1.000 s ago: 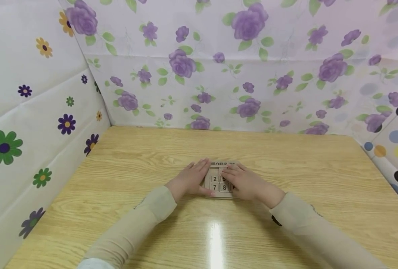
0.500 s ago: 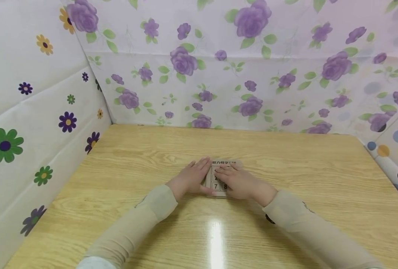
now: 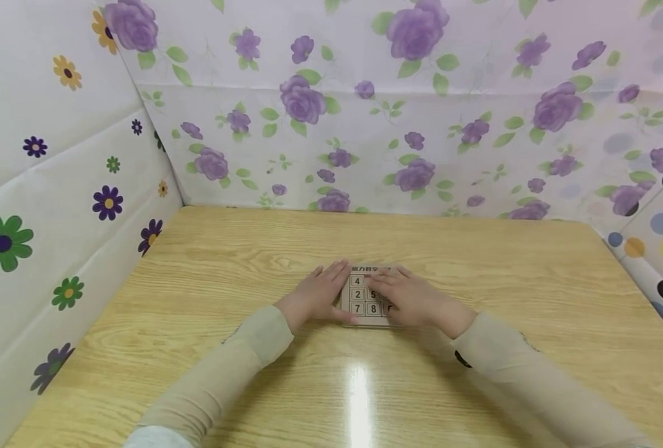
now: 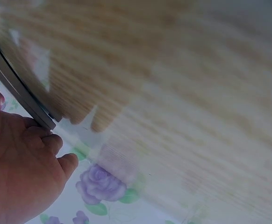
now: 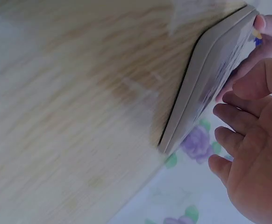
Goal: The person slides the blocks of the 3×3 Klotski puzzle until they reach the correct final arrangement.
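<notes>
A small flat number sliding puzzle [image 3: 357,309] lies on the table, its tiles 4, 2, 5, 7 and 8 showing and those on the right covered. My left hand [image 3: 318,295] holds its left side, thumb at the front corner and fingers along the back. From the left wrist, the puzzle's edge [image 4: 17,84] meets the fingertips of that hand [image 4: 26,163]. Over the right part of the puzzle lies my right hand [image 3: 412,298], fingers reaching across the upper tiles. In the right wrist view this hand [image 5: 257,140] has loosely bent fingers above the puzzle face [image 5: 220,65].
A glossy wood-grain table [image 3: 242,261] surrounds the puzzle. Behind it hangs a purple-flowered cloth [image 3: 359,137]. A daisy-patterned cloth [image 3: 79,205] borders the left side, and a dotted one [image 3: 662,249] the right.
My right hand slid left across the tiles, then moved back right. The tile 4 now shows at the upper left, where an open slot was a second ago. The left hand stayed in place.
</notes>
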`<action>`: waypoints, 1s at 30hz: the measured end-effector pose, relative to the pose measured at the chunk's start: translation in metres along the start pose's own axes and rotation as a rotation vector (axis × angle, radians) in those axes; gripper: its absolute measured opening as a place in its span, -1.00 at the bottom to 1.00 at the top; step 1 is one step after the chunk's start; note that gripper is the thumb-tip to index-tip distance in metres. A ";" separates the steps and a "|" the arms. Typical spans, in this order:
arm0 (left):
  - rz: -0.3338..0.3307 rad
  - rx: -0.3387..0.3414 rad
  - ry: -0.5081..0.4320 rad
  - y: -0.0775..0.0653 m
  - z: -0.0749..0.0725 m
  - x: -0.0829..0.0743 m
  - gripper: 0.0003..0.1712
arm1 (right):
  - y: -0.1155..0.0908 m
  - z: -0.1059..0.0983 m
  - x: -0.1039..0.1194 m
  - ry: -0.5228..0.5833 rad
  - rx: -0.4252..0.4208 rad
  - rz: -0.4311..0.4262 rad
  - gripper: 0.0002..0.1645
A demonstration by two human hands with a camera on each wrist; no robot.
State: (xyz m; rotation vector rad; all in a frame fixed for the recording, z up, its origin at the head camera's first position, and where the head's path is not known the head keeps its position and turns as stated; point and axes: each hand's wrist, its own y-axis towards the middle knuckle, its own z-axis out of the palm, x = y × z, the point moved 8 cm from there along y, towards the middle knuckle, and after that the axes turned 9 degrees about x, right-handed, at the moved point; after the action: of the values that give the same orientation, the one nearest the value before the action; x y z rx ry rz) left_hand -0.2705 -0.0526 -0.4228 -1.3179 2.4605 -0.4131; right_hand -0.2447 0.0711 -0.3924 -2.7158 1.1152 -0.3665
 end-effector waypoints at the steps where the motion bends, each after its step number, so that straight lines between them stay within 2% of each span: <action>1: 0.001 -0.002 -0.002 0.000 -0.001 0.000 0.36 | -0.002 0.000 -0.003 0.000 0.007 0.013 -0.31; 8: 0.001 0.009 -0.013 -0.002 -0.002 0.000 0.35 | -0.015 0.004 -0.019 0.007 0.014 0.087 -0.38; 14: 0.002 0.020 -0.013 -0.001 0.005 0.001 0.36 | -0.020 0.012 -0.021 0.012 0.021 0.084 -0.39; 30: 0.005 0.007 0.001 0.001 0.001 0.000 0.34 | -0.002 0.010 -0.009 0.000 0.013 0.062 -0.37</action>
State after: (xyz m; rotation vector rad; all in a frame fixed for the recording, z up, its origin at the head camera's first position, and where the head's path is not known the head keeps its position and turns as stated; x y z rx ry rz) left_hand -0.2712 -0.0522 -0.4241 -1.3089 2.4608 -0.4210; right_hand -0.2461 0.0797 -0.4029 -2.6633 1.1893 -0.3624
